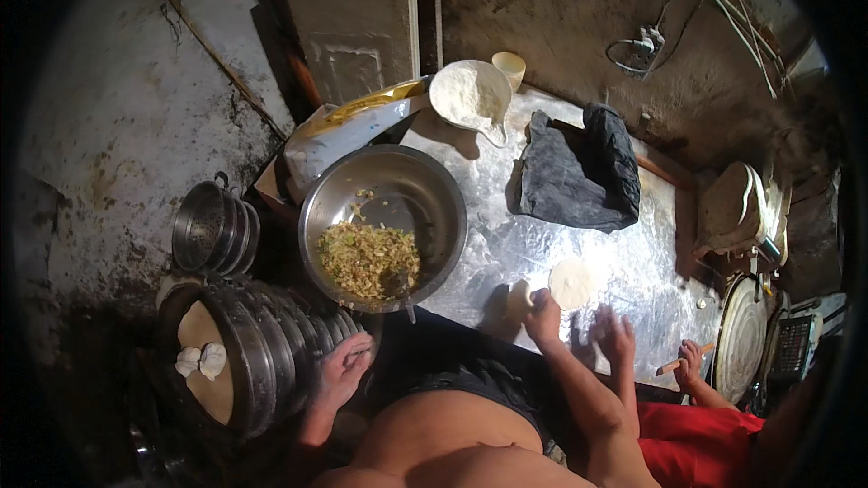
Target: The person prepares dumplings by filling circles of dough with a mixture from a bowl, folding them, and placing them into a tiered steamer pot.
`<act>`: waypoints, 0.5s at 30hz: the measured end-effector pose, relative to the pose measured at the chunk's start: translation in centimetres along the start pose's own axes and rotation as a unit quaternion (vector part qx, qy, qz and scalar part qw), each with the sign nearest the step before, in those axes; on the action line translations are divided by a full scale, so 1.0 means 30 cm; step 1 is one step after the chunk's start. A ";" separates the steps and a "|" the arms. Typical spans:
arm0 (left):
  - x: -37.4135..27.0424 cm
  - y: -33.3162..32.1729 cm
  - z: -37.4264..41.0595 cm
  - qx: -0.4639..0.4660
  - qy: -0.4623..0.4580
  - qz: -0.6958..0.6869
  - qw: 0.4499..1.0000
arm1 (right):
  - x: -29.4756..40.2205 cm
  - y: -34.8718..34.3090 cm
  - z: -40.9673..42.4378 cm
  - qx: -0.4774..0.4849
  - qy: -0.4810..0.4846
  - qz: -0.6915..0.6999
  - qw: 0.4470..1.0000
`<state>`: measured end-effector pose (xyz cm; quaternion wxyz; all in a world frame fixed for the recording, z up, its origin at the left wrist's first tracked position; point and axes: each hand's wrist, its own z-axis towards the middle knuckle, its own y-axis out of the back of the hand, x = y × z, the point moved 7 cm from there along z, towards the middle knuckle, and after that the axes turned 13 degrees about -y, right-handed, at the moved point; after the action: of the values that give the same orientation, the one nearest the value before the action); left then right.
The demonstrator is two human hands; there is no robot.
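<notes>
My left hand (344, 367) hovers beside a tall stack of metal steamer tiers (271, 346), its fingers loosely curled and nothing held. Two white dough pieces (201, 360) sit on the pale liner of the top tier. Over the metal worktop (488, 244), my right hand (544, 320) pinches a thin, pale dough wrapper (521, 298), partly blurred. Just past its fingertips, another flat dough round (571, 283) lies on the worktop. A wide steel bowl (434, 183) stands between my hands, towards the back, holding chopped filling (369, 257); a utensil handle (411, 312) projects over its near rim.
A co-worker in red (685, 437) stands at right, one blurred hand (615, 337) near my right arm, the other hand (692, 360) gripping a rolling pin (668, 367). Behind are a flour bowl (468, 91), a cup (508, 68) and dark cloth (566, 176). Strainers (210, 230) stand left.
</notes>
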<state>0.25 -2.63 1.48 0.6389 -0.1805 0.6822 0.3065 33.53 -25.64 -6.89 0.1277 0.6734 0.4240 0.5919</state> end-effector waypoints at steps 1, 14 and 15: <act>0.011 -0.011 0.006 -0.006 -0.017 -0.061 0.998 | 0.103 0.006 -0.064 0.025 0.011 0.034 0.999; -0.125 -0.088 0.104 -0.073 0.046 -0.715 0.693 | 0.701 -0.132 -0.421 0.081 0.327 -0.014 0.941; -0.099 -0.062 0.091 -0.093 0.039 -0.717 0.690 | 0.694 -0.170 -0.419 0.086 0.333 -0.078 0.936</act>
<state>3.87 -2.68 4.07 0.6166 -0.6853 0.3376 -0.1901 18.76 -11.66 7.37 -0.0330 0.4113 0.5426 0.7317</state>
